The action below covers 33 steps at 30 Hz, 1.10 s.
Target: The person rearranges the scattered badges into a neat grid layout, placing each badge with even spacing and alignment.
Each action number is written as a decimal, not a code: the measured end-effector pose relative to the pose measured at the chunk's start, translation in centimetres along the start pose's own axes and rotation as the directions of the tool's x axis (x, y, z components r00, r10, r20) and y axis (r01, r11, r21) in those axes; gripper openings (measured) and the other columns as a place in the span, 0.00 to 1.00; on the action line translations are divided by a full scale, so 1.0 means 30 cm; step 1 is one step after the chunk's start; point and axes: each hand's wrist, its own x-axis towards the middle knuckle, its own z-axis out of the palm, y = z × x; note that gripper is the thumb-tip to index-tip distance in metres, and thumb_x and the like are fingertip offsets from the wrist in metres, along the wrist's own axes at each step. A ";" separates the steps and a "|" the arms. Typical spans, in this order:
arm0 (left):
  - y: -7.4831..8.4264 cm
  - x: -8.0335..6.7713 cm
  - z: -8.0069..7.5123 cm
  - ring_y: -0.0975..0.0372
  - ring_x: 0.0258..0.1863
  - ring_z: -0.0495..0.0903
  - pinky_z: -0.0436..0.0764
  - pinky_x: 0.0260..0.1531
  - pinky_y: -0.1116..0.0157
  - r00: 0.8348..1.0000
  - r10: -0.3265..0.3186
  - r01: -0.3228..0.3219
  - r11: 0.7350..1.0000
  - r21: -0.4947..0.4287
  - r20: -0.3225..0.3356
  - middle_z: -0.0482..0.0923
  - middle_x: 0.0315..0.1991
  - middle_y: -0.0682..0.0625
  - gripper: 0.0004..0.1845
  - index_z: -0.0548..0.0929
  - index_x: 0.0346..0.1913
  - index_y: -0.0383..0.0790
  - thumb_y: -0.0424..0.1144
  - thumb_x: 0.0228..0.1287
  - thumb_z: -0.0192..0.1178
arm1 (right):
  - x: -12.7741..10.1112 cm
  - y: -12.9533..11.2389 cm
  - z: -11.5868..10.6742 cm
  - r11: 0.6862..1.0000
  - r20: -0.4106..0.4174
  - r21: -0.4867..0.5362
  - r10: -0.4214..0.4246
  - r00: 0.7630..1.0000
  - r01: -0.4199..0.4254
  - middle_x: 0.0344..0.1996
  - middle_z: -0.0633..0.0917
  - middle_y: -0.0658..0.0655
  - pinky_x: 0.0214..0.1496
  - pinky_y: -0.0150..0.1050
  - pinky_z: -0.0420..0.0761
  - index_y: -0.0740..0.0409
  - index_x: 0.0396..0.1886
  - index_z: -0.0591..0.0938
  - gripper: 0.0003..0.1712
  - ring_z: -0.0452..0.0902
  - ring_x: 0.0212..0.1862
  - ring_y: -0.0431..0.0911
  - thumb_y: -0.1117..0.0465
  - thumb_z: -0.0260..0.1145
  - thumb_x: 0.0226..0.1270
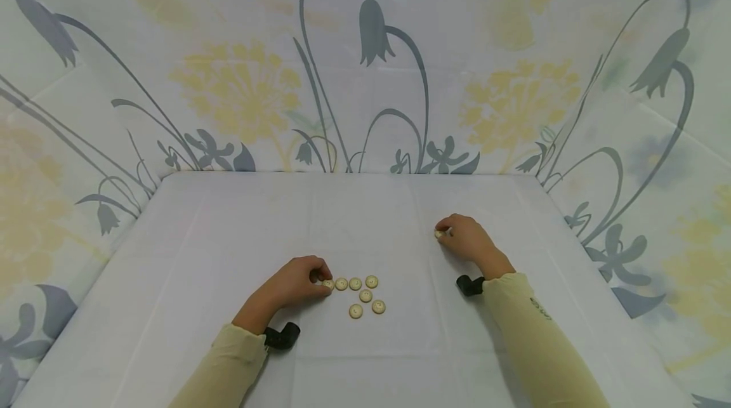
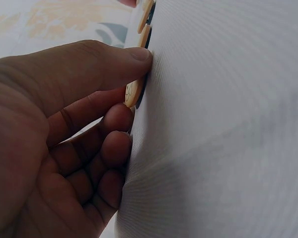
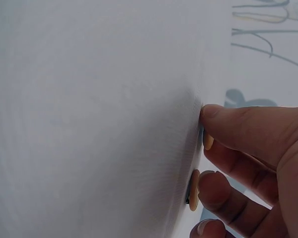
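On the white tablecloth, in the head view, we see the left hand curled at the end button of a cluster of cream buttons, while the right hand, well apart, pinches a lone button. In the left wrist view, thumb and fingers grip that end button (edge-on to us). In the right wrist view, curled fingers touch the lone button against the cloth.
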 end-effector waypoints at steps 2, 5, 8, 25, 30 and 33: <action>0.000 0.000 0.000 0.65 0.34 0.74 0.75 0.40 0.63 1.000 -0.002 0.002 1.000 0.001 0.000 0.78 0.33 0.56 0.08 0.83 0.36 0.47 0.40 0.55 0.71 | 0.001 0.000 -0.003 1.000 0.003 0.001 0.002 1.000 -0.002 0.49 0.84 0.62 0.52 0.53 0.77 0.60 0.48 0.84 0.14 0.80 0.49 0.57 0.60 0.62 0.67; 0.000 -0.001 0.000 0.65 0.34 0.74 0.75 0.40 0.63 1.000 -0.001 0.001 1.000 -0.001 0.000 0.78 0.33 0.56 0.08 0.83 0.36 0.47 0.40 0.55 0.71 | 0.004 0.003 -0.003 1.000 0.002 0.006 0.004 1.000 -0.004 0.50 0.84 0.62 0.52 0.53 0.77 0.60 0.49 0.84 0.14 0.80 0.49 0.57 0.60 0.63 0.67; -0.001 -0.001 0.001 0.65 0.34 0.74 0.75 0.39 0.63 1.000 -0.001 0.001 1.000 0.000 0.000 0.78 0.33 0.56 0.08 0.83 0.36 0.47 0.40 0.55 0.71 | 0.007 0.006 -0.001 1.000 -0.002 0.012 0.009 1.000 -0.009 0.50 0.83 0.63 0.52 0.53 0.77 0.60 0.48 0.84 0.14 0.80 0.49 0.57 0.60 0.62 0.67; 0.003 -0.002 0.001 0.65 0.35 0.74 0.75 0.40 0.63 1.000 -0.020 0.020 1.000 0.000 0.000 0.78 0.33 0.57 0.07 0.83 0.35 0.47 0.40 0.55 0.71 | 0.017 0.013 0.004 0.999 0.009 0.009 0.045 0.999 -0.045 0.51 0.83 0.62 0.53 0.53 0.76 0.59 0.49 0.84 0.14 0.79 0.50 0.56 0.60 0.62 0.67; -0.005 0.003 0.003 0.65 0.34 0.74 0.75 0.40 0.63 1.000 -0.010 0.010 1.000 0.004 -0.003 0.78 0.33 0.57 0.08 0.83 0.35 0.47 0.40 0.55 0.71 | 0.021 0.013 0.006 0.998 0.010 0.008 0.059 0.998 -0.059 0.51 0.83 0.63 0.51 0.53 0.76 0.59 0.48 0.84 0.14 0.79 0.49 0.56 0.60 0.62 0.66; -0.008 0.004 0.004 0.65 0.34 0.74 0.75 0.40 0.64 1.000 -0.006 0.006 1.000 0.001 -0.003 0.78 0.33 0.57 0.08 0.83 0.35 0.47 0.40 0.55 0.71 | 0.021 0.010 0.007 0.997 0.010 0.011 0.072 0.997 -0.073 0.51 0.83 0.63 0.51 0.53 0.76 0.59 0.48 0.84 0.14 0.79 0.49 0.56 0.60 0.62 0.66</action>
